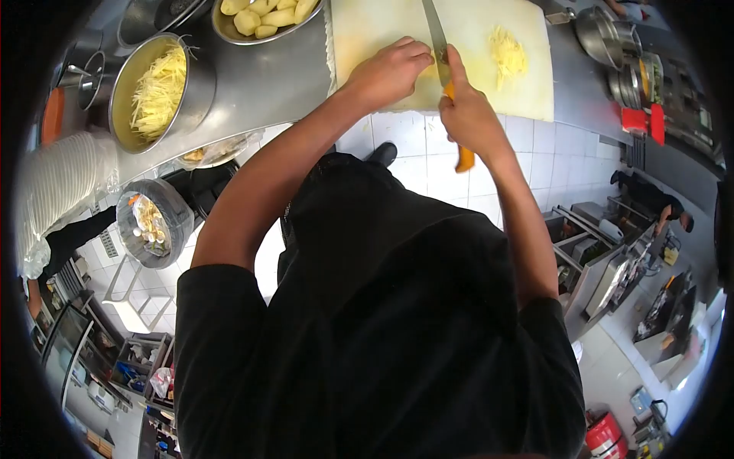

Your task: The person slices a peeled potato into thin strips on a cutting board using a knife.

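My right hand [468, 115] is closed round the orange handle of a knife [436, 30], its index finger along the blade. The blade points away from me over a white cutting board [367, 46]. Just left of the blade, my left hand [394, 73] rests on the board with its fingers bent together; what they hold, if anything, is hidden. Thin yellow shreds [508, 55] lie in a small pile on the right part of the board. Peeled potatoes [267, 14] fill a metal bowl beyond the board's left side. More shreds [159, 92] are in a deep metal container at the left.
The metal counter [252, 80] runs along the top. Stacked plastic lids [65, 183] stand at the left, above a lined waste bin [153, 222]. Metal bowls [600, 38] and a red object [644, 122] are at the right. Another person [650, 197] is farther off right.
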A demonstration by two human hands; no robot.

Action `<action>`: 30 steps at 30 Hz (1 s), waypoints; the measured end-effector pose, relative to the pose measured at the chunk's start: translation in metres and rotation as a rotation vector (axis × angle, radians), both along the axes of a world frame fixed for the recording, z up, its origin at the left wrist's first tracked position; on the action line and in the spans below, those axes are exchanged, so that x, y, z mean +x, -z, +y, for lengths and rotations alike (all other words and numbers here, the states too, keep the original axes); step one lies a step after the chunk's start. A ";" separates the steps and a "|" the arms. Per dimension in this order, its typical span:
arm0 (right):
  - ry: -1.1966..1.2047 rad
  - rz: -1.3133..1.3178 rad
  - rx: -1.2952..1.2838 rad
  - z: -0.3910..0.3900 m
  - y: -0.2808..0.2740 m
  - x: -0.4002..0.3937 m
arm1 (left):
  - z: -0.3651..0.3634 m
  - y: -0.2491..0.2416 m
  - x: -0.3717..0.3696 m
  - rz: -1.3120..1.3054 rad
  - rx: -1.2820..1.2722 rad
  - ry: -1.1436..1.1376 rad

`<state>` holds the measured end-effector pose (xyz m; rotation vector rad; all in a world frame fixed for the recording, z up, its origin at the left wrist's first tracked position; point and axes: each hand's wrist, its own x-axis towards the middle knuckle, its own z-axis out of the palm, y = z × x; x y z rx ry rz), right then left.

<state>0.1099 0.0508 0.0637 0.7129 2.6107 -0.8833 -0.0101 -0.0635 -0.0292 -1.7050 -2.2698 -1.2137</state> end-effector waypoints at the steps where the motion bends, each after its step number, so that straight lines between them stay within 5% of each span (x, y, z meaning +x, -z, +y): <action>1: 0.008 0.016 0.003 -0.001 0.007 -0.001 | 0.000 0.000 0.000 0.002 0.001 -0.003; 12: 0.092 -0.133 -0.052 -0.006 -0.030 -0.002 | 0.005 0.007 0.003 -0.054 0.054 -0.036; 30: 0.009 0.000 0.037 -0.002 0.004 0.002 | 0.004 0.001 0.001 -0.065 0.026 -0.041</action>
